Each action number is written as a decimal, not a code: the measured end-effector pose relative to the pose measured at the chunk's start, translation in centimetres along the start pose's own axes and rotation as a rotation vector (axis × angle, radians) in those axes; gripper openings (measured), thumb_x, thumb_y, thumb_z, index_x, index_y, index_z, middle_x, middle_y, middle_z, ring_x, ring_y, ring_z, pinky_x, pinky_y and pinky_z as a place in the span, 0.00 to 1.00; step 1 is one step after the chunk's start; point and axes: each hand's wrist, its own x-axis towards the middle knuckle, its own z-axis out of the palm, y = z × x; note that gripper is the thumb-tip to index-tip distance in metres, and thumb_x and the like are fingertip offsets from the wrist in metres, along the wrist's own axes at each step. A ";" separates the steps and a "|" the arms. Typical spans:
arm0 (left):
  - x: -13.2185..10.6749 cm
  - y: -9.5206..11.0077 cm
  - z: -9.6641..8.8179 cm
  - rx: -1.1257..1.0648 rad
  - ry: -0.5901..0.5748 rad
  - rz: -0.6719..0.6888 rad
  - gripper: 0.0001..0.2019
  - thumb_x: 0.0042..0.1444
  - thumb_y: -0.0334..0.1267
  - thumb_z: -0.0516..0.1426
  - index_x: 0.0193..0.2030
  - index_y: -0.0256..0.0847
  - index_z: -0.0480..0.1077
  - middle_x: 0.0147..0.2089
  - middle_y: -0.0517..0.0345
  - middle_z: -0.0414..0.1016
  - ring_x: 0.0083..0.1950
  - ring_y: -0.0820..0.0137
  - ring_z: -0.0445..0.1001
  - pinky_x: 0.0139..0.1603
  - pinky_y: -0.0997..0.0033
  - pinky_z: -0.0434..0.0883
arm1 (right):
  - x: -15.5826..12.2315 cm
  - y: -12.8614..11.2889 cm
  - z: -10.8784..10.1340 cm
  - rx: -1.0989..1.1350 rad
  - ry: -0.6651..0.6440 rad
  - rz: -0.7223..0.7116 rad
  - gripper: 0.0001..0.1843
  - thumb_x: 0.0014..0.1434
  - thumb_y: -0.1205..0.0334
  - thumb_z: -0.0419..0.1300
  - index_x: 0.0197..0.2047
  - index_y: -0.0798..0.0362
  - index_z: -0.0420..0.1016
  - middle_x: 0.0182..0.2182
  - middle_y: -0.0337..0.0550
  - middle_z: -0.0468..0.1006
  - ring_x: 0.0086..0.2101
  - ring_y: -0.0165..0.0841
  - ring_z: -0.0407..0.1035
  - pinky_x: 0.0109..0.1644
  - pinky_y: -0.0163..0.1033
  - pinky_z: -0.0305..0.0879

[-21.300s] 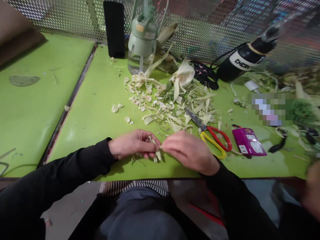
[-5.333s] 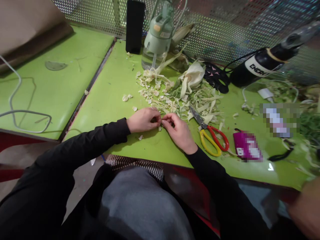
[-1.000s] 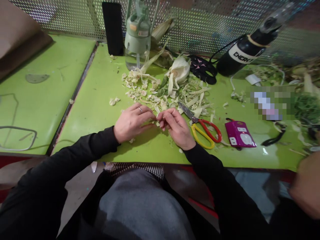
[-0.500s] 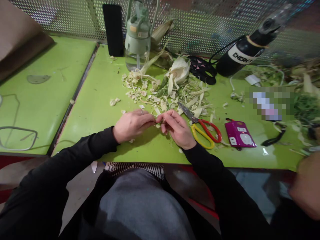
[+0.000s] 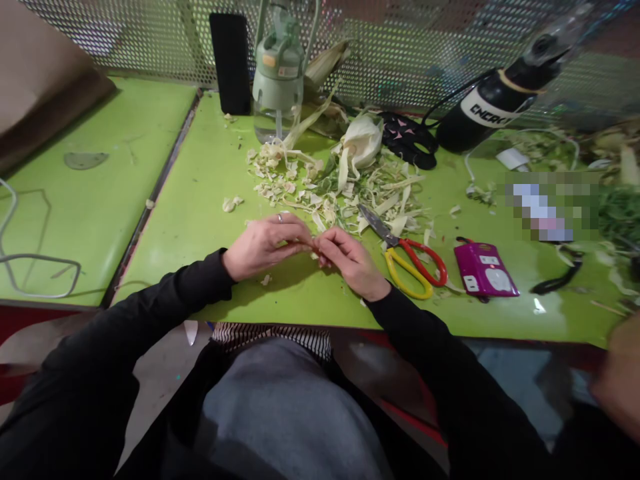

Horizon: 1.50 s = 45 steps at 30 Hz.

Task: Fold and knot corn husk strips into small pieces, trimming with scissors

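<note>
My left hand (image 5: 270, 245) and my right hand (image 5: 350, 260) meet at the fingertips, low over the green table (image 5: 190, 193). Both are closed in a pinch around something small and pale that the fingers mostly hide. Just beyond them lies a loose heap of pale husk scraps (image 5: 280, 183) and thin shreds. A whitish, husk-like bulb (image 5: 361, 141) rests on the back of the heap. To the right of my right hand are scissors (image 5: 400, 250) with one red and one yellow handle, their blades pointing toward the heap.
At the back stand a green-lidded bottle (image 5: 278, 73), a dark phone (image 5: 231, 63) and a black bottle (image 5: 483, 107). A purple socket block (image 5: 486, 269) sits right of the scissors. A brown paper bag (image 5: 45, 80) is at left. Another person's arm (image 5: 623, 373) shows at right.
My fingertips stay together, with small shifts of the fingers; my left hand's fingers look slightly straighter. The whole view has shifted a little, so the table's things appear slightly farther right.
</note>
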 end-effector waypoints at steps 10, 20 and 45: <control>0.2 0.3 -0.2 -0.777 -0.189 -0.417 0.09 0.58 0.43 0.64 0.36 0.39 0.72 0.25 0.64 0.67 0.23 0.79 0.59 0.23 0.76 0.60 | 0.1 -0.6 -0.4 0.029 0.029 0.022 0.18 0.65 0.43 0.59 0.35 0.50 0.69 0.24 0.31 0.67 0.21 0.24 0.57 0.24 0.33 0.53; 0.7 0.3 -1.8 -0.842 -0.330 -0.446 0.15 0.51 0.36 0.68 0.41 0.38 0.67 0.32 0.59 0.79 0.31 0.76 0.75 0.31 0.77 0.70 | -0.2 -2.0 -0.7 -0.222 0.113 -0.203 0.17 0.65 0.46 0.60 0.32 0.49 0.70 0.24 0.34 0.64 0.24 0.27 0.55 0.28 0.37 0.52; 0.2 0.2 -0.9 -0.806 -0.167 -0.392 0.14 0.55 0.41 0.67 0.38 0.35 0.69 0.31 0.59 0.75 0.28 0.80 0.67 0.30 0.78 0.65 | 0.1 -1.9 -0.1 -0.515 0.132 -0.355 0.06 0.63 0.58 0.64 0.40 0.50 0.78 0.39 0.42 0.72 0.30 0.29 0.64 0.30 0.38 0.63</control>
